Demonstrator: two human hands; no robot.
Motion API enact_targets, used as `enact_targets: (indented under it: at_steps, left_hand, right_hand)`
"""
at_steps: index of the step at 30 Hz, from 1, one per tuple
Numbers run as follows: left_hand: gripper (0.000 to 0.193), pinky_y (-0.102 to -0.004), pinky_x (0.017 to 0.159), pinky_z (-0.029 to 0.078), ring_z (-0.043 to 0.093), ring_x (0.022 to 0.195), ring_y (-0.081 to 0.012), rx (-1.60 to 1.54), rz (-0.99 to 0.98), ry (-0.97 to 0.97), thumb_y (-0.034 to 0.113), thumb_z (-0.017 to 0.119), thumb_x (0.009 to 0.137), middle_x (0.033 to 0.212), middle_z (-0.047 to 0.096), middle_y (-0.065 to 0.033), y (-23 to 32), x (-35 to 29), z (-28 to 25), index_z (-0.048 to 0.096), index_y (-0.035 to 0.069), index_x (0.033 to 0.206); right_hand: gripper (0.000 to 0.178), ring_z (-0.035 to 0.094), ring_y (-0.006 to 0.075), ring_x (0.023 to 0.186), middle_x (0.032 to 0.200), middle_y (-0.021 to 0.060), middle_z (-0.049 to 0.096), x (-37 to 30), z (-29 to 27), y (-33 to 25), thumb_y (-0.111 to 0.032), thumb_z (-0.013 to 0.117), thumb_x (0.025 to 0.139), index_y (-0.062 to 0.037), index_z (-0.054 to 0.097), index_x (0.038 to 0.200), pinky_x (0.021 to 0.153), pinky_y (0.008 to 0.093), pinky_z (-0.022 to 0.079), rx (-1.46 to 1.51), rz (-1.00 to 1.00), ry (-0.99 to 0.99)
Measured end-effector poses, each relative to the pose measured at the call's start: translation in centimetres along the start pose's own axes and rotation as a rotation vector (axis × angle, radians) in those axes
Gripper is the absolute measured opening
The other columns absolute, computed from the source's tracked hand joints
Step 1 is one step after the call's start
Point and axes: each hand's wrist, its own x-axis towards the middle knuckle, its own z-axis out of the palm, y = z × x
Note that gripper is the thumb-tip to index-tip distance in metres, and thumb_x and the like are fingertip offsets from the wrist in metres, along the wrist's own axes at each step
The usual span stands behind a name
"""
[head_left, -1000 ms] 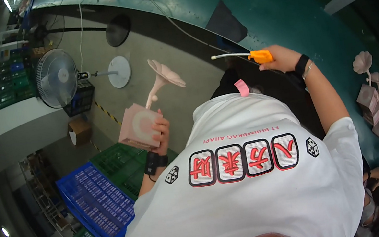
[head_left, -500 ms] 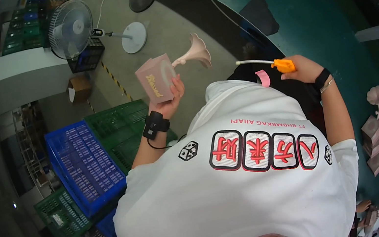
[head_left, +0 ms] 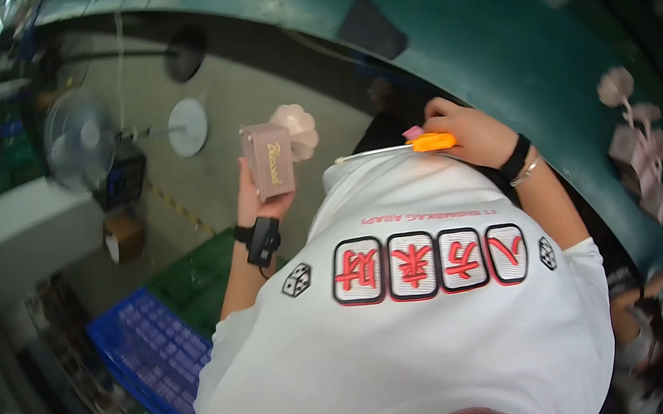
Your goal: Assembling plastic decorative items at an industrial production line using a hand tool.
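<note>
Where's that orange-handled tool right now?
In the head view, the orange-handled tool is in the person's right hand, beside the white shirt, to the right of the pink box.

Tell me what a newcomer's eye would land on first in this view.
Probably the white shirt with its bold red-and-black print, filling the lower middle. Next might come the bright orange tool with a thin pale tube, in the right hand just above the shirt. Left of centre, the left hand holds a pink box with a flower-shaped horn.
</note>
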Motion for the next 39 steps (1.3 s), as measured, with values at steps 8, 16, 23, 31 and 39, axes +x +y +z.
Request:
enact_targets:
  at_steps: [8,16,23,31,39]
  left_hand:
    - [0.047,-0.0432,0.1,0.049,0.058,0.119,-0.0252,0.333,-0.406,-0.718,0.043,0.05,0.101,0.133,0.058,-0.0068,-4.9,8.9,13.4,0.05,0.012,0.135]
    - [0.063,-0.0368,0.096,0.051,0.06,0.109,-0.0246,1.262,0.043,-0.996,0.006,0.072,0.082,0.123,0.055,-0.0163,-27.1,14.0,30.2,0.038,0.001,0.136]
    - [0.075,-0.0455,0.1,0.048,0.055,0.118,-0.0347,1.801,0.422,-0.741,0.016,0.082,0.07,0.125,0.053,-0.0205,-48.8,14.2,30.5,0.04,0.002,0.13]
    - [0.073,-0.0448,0.103,0.043,0.05,0.122,-0.038,1.87,0.538,-0.365,0.022,0.085,0.069,0.129,0.05,-0.0185,-60.5,9.0,29.6,0.044,0.005,0.127]
    - [0.036,-0.0332,0.091,0.051,0.062,0.099,-0.0207,1.568,-0.035,-1.341,0.013,0.077,0.081,0.104,0.064,-0.0093,-53.0,14.1,23.7,0.06,0.002,0.11]
  right_hand:
    - [0.021,0.061,0.0121,0.078,0.085,0.0026,0.065,-9.8,1.9,3.1,-0.009,0.071,0.088,-0.0058,0.064,0.108,0.07,0.0271,0.048,0.344,0.281,0.706]
    - [0.026,0.058,0.0019,0.073,0.09,0.0005,0.069,-20.1,7.9,3.0,-0.007,0.069,0.09,-0.008,0.062,0.115,0.062,0.0184,0.047,0.626,0.637,1.249]
    - [0.03,0.06,0.0036,0.073,0.094,0.0036,0.071,-22.6,14.6,0.6,-0.005,0.067,0.091,-0.0065,0.057,0.119,0.062,0.0188,0.048,0.727,0.766,1.625]
    - [0.028,0.06,0.0059,0.07,0.093,0.0036,0.07,-22.0,19.0,-0.7,-0.004,0.066,0.092,-0.0062,0.056,0.118,0.06,0.0199,0.048,0.819,0.807,1.816]
    - [0.03,0.06,0.006,0.078,0.099,0.0036,0.069,-22.2,17.1,1.4,-0.004,0.065,0.092,-0.0065,0.055,0.12,0.067,0.0204,0.049,0.822,0.744,1.701]
